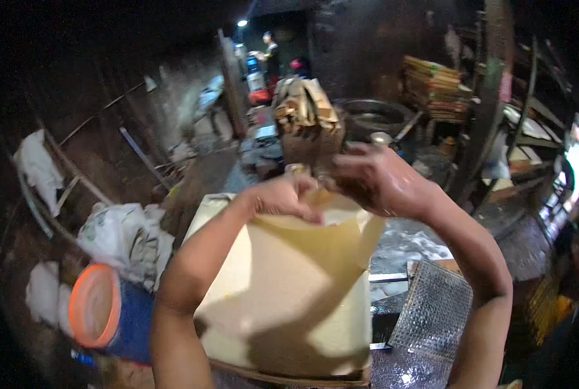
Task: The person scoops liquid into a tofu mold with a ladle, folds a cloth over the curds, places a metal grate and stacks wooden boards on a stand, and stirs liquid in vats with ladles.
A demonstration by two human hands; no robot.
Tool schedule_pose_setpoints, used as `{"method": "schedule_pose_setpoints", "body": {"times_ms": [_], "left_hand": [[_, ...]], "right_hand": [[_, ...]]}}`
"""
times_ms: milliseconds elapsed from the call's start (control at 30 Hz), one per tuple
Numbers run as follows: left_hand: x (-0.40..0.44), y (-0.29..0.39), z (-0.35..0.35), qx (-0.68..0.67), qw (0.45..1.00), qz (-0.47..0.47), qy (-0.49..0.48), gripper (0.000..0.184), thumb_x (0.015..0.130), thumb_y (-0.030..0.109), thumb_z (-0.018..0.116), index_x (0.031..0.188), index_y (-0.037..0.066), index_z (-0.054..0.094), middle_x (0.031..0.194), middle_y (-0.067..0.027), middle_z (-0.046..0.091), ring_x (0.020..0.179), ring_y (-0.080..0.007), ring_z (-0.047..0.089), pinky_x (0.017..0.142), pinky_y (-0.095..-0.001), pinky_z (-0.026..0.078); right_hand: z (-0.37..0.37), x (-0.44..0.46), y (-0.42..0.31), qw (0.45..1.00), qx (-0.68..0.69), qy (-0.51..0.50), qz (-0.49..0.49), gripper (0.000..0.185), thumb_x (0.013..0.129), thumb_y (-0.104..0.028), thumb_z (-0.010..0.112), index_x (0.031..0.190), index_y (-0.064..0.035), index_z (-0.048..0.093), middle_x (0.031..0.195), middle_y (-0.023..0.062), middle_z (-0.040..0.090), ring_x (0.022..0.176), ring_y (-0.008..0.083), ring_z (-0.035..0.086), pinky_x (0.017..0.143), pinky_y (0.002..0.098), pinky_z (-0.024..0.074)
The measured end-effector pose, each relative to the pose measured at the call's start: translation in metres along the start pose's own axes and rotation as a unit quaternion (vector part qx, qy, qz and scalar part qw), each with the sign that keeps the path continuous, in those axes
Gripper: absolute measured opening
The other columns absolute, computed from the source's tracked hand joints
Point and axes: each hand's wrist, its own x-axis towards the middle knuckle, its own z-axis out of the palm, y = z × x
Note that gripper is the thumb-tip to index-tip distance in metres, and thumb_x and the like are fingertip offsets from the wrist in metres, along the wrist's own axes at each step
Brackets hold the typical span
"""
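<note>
A dark room with a wet floor (529, 249) is seen, and in its middle a wide, shallow box (289, 375) is placed. Over this box a pale cream sheet (289, 259) is spread, with its far edge raised in a curve under the two hands. By the box, a blue barrel (134, 318) with an orange rim is seen on the left side, and a textured mat (435, 311) is laid on the right side. Beyond the far edge, a stack of brown cardboard (307, 110) is seen. The sheet is judged to be thin, soft and quite light, but as it may be damp, it could be made heavier, a little slippery and easily creased. It is best taken at the two far corners, with thumb and fingers, so that the middle is not pulled out of shape. The right hand (390, 185) and the left hand (283, 198) are held near each other, with bent fingers, at the far edge; because of blur, it cannot be told how firmly the sheet is gripped.
</note>
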Motion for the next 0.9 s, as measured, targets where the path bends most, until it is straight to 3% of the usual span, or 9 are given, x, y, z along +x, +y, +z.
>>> {"method": "schedule_pose_setpoints", "body": {"times_ms": [100,200,267,467,567,733,800,833,900], "left_hand": [[-0.005,-0.050,-0.017,0.183,0.977,0.014,-0.112,0.057,0.059,0.049,0.080,0.085,0.001,0.067,0.074,-0.0072,0.064,0.081,-0.0162,0.059,0.077,-0.0367,0.044],[0.017,-0.097,-0.061,0.604,0.789,0.068,-0.092,0.062,0.055,0.058,0.076,0.088,0.007,0.068,0.078,-0.0091,0.064,0.087,-0.0219,0.059,0.091,-0.0439,0.036],[0.020,-0.115,-0.105,0.652,0.749,0.106,-0.044,0.066,0.053,0.064,0.073,0.093,0.012,0.070,0.089,-0.0082,0.066,0.097,-0.0254,0.058,0.103,-0.0513,0.023],[0.003,-0.136,-0.199,0.726,0.664,0.073,0.163,0.043,0.057,0.042,0.076,0.088,0.015,0.067,0.090,-0.0054,0.065,0.098,-0.0229,0.055,0.097,-0.0478,0.034],[-0.006,-0.161,-0.238,0.652,0.710,0.015,0.267,0.034,0.059,0.022,0.075,0.091,0.015,0.068,0.093,-0.0082,0.066,0.102,-0.0232,0.056,0.089,-0.0494,0.039],[-0.044,-0.228,-0.279,0.501,0.633,0.100,0.581,0.014,0.077,0.023,0.056,0.078,0.011,0.063,0.082,-0.0102,0.062,0.081,-0.0279,0.060,0.074,-0.0422,0.043],[-0.058,-0.245,-0.279,0.061,0.721,0.113,0.681,0.012,0.079,0.018,0.052,0.076,0.009,0.059,0.079,-0.0106,0.061,0.075,-0.0307,0.060,0.070,-0.0393,0.045],[-0.038,-0.314,-0.318,0.192,0.701,0.060,0.684,0.010,0.076,0.017,0.056,0.079,0.009,0.060,0.079,-0.0123,0.063,0.078,-0.0292,0.060,0.068,-0.0367,0.046],[-0.028,-0.382,-0.342,0.039,0.705,0.110,0.700,0.009,0.075,0.015,0.057,0.080,0.008,0.060,0.080,-0.0128,0.064,0.079,-0.0271,0.061,0.068,-0.0350,0.047]], "right_hand": [[0.017,-0.013,-0.034,0.980,0.007,-0.109,0.168,0.009,0.078,-0.011,0.066,0.081,-0.0033,0.062,0.068,0.0106,0.058,0.062,0.0253,0.057,0.057,0.0375,0.0464],[0.047,-0.008,-0.053,0.926,-0.020,-0.220,0.308,0.028,0.072,-0.014,0.070,0.096,-0.0042,0.061,0.079,0.0137,0.063,0.075,0.0274,0.063,0.069,0.0379,0.0509],[0.061,0.000,-0.049,0.919,-0.052,-0.242,0.308,0.031,0.070,-0.014,0.067,0.099,-0.0048,0.060,0.084,0.0164,0.063,0.081,0.0323,0.062,0.070,0.0411,0.0503],[0.093,-0.035,-0.010,0.853,-0.355,-0.173,0.342,0.016,0.072,-0.002,0.051,0.084,-0.0075,0.060,0.091,0.0112,0.053,0.080,0.0338,0.058,0.062,0.0438,0.0487],[0.101,-0.056,0.016,0.871,-0.279,-0.032,0.403,0.014,0.073,0.002,0.052,0.084,-0.0057,0.057,0.084,0.0121,0.057,0.073,0.0302,0.058,0.061,0.0381,0.0474],[0.114,-0.056,0.032,0.857,-0.102,0.177,0.473,0.016,0.072,0.004,0.056,0.086,-0.0040,0.054,0.073,0.0117,0.061,0.066,0.0191,0.056,0.060,0.0297,0.0453],[0.106,-0.064,0.054,0.826,-0.032,0.231,0.513,0.022,0.070,0.003,0.061,0.089,-0.0063,0.059,0.074,0.0084,0.060,0.068,0.0136,0.056,0.058,0.0291,0.0466],[0.096,-0.060,0.055,0.833,-0.015,0.221,0.507,0.020,0.071,0.000,0.062,0.090,-0.0066,0.060,0.074,0.0097,0.062,0.067,0.0158,0.058,0.058,0.0296,0.0470],[0.079,-0.036,0.039,0.845,-0.081,0.163,0.503,0.017,0.072,-0.006,0.065,0.088,-0.0067,0.060,0.075,0.0117,0.063,0.066,0.0204,0.061,0.057,0.0313,0.0473]]}}
